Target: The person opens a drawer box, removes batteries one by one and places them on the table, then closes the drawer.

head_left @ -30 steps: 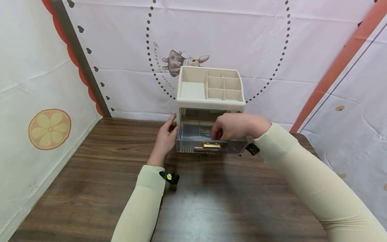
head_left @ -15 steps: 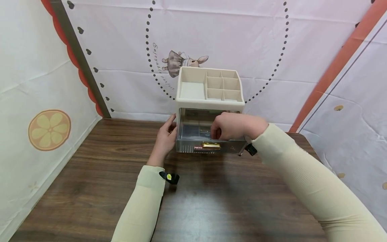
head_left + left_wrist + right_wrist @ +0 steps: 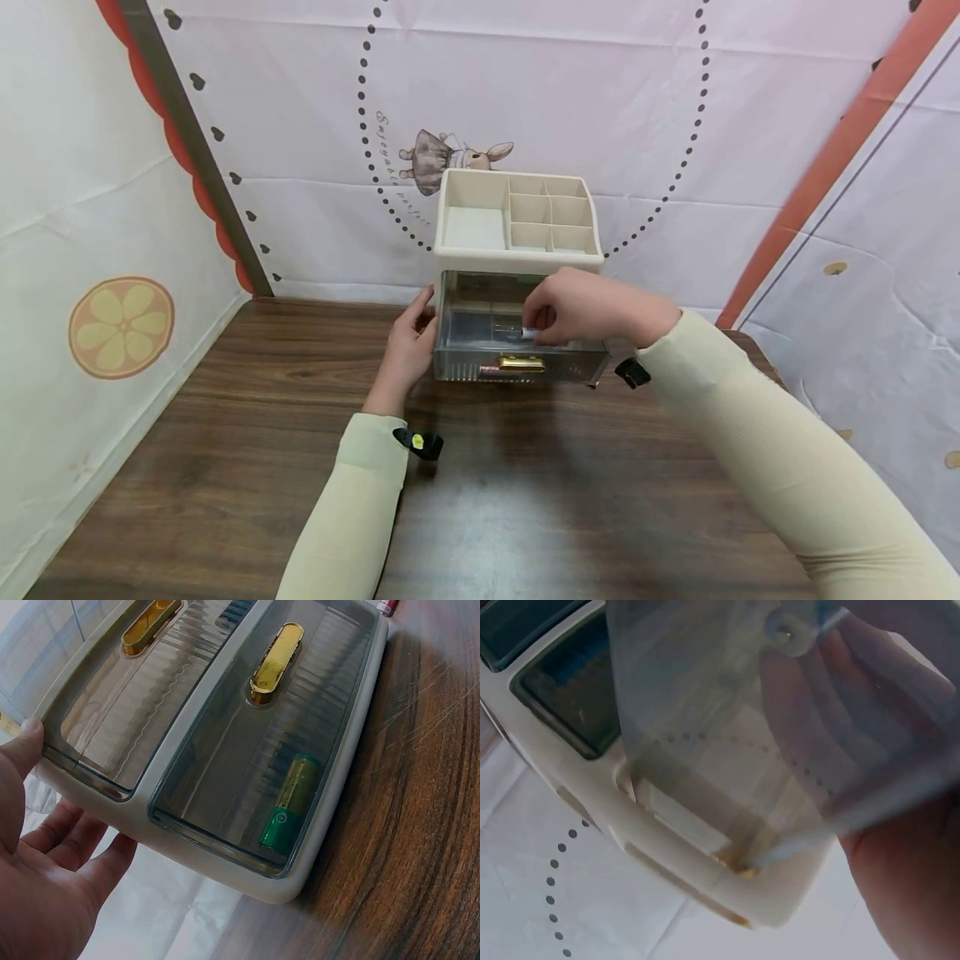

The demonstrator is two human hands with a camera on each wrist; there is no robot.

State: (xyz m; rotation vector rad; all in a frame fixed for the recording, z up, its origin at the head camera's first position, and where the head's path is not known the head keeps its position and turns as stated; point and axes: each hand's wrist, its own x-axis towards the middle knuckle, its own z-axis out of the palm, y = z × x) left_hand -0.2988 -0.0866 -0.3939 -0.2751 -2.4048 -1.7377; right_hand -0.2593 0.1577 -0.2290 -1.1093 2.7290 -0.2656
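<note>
A cream storage box point(image 3: 517, 262) with clear drawers stands at the back of the table. Its upper drawer point(image 3: 562, 367), with a gold handle point(image 3: 521, 363), is pulled out. My right hand point(image 3: 592, 307) is over this drawer, pinching a small white battery point(image 3: 530, 332) between thumb and fingers; its round end with a metal nub shows in the right wrist view. My left hand point(image 3: 408, 354) lies against the box's left side. In the left wrist view its thumb point(image 3: 30, 739) touches the drawer's corner and its fingers rest along the side.
A green and gold battery point(image 3: 291, 802) lies inside the lower drawer point(image 3: 217, 772). The box's top tray point(image 3: 476, 227) has several compartments. A printed cloth point(image 3: 315, 150) hangs close behind the box. A small red item point(image 3: 387, 607) is by the box's far bottom corner.
My right hand has lifted slightly within the pulled-out drawer, and the white battery now shows at its fingertips. The left hand keeps its place on the box's side.
</note>
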